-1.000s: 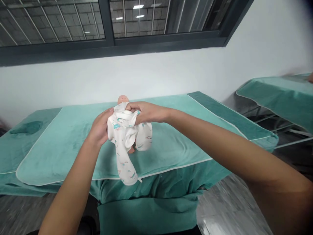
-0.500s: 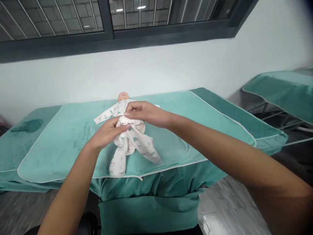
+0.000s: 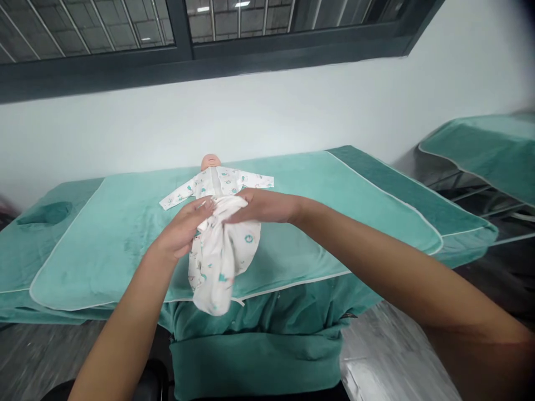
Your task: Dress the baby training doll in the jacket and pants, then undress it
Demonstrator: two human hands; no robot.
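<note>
The held cloth was white with teal motifs, the bed cover pale teal edged white, the window frame charcoal.

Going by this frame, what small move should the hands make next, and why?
Probably ease the left hand and right hand slightly apart to spread the printed cloth: both hold it near its top, where it is gathered, and its lower part hangs bunched, while the doll lies just beyond, its sleeves out to both sides.
</note>
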